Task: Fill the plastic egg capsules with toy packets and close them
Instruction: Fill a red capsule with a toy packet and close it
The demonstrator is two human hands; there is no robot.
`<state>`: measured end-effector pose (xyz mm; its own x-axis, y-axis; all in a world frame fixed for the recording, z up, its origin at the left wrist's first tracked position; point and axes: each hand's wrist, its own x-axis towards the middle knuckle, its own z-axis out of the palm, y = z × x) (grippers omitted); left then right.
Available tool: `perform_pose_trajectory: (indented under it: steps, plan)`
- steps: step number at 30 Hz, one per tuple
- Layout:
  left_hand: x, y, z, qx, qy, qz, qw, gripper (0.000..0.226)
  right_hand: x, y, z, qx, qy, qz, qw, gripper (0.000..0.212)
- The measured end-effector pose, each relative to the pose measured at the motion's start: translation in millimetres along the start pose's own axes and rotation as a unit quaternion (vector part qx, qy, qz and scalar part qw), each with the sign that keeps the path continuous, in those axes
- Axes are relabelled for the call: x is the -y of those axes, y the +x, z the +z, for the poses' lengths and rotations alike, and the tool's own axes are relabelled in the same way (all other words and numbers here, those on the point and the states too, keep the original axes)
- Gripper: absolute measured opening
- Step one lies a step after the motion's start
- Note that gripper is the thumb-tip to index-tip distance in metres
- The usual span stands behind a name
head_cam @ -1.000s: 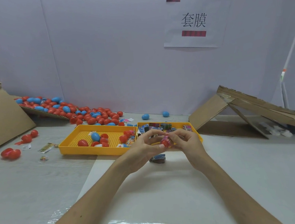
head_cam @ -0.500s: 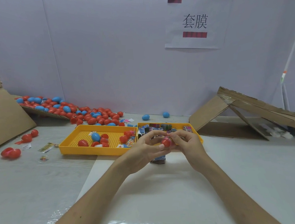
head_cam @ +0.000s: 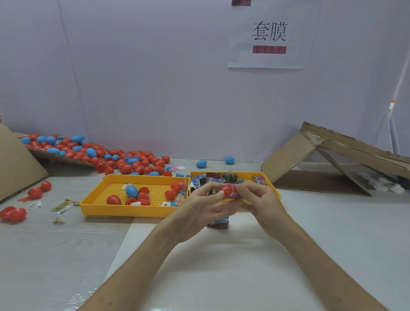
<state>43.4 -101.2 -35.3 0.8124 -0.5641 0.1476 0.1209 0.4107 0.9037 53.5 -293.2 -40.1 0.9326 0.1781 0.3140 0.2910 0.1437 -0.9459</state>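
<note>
Both hands meet over the table's middle around one red egg capsule point(head_cam: 227, 190). My left hand point(head_cam: 201, 211) pinches its left end and my right hand point(head_cam: 261, 203) cups its right end, where a pale packet edge shows. Just behind stands a yellow tray point(head_cam: 97, 208) holding several red and blue capsules and clear toy packets. A second yellow tray point(head_cam: 274, 186) of coloured toy packets is partly hidden by my fingers. A dark packet point(head_cam: 219, 224) lies on the table under my hands.
A heap of red and blue capsules point(head_cam: 116, 157) runs along the back left wall. Loose red capsules point(head_cam: 12, 214) and small packets point(head_cam: 60, 206) lie at the left. Cardboard sheets lean at the far left and right point(head_cam: 341, 149). Two blue capsules point(head_cam: 201, 163) sit behind the trays.
The hands stay together on the red capsule, shifting it only slightly between the fingers. Nothing else on the table has moved.
</note>
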Motion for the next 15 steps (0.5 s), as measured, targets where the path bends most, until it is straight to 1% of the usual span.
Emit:
perform_pose_trajectory:
  steps: [4, 6, 9, 12, 15]
  plan:
    - [1.2, 0.8, -1.7, 0.004, 0.003, -0.01, 1.0, 0.031, -1.3, 0.3, -1.1, -0.016, -0.021, -0.009, 1.0, 0.042]
    - [1.3, 0.8, -1.8, 0.008, 0.005, -0.008, 1.0, 0.032, -1.4, 0.2, -0.6, -0.021, -0.024, -0.008, 0.999, 0.039]
    - [0.7, 0.2, 0.7, 0.012, 0.025, -0.008, 1.0, 0.041, 0.0, -1.1, 3.0, -0.003, 0.001, 0.006, 1.0, 0.03]
    - [0.0, 0.0, 3.4, -0.007, 0.017, -0.001, 1.0, 0.041, 1.3, -1.7, 3.0, 0.02, 0.03, 0.02, 0.999, 0.031]
    - [-0.3, -1.2, 3.2, -0.016, 0.004, -0.001, 1.0, 0.042, 0.7, -0.8, 1.7, 0.03, 0.014, 0.013, 0.999, 0.033]
